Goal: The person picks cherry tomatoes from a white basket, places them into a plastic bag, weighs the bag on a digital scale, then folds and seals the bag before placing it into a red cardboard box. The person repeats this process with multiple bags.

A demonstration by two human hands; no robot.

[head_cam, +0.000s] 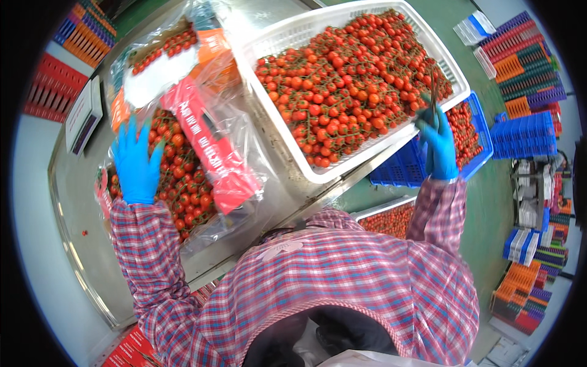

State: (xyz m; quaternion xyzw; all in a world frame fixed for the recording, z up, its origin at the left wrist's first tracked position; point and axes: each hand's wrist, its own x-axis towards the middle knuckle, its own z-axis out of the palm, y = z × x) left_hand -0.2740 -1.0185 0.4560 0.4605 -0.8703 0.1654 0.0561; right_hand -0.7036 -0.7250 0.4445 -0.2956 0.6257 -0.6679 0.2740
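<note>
My left hand, in a blue glove, lies with fingers spread on the left part of a heap of cherry tomatoes on the vine. Clear plastic film and a red printed carton flap border this heap. My right hand, gloved the same way, grips dark-handled scissors, their blades pointing away from me. It is beside the near right corner of a white plastic crate, which holds many more vine tomatoes.
Under the crate is a steel table. Blue crates stand below its right side, one with tomatoes. Another tomato-filled crate is nearer me. A white carton sits at the left; stacked coloured crates line the right wall.
</note>
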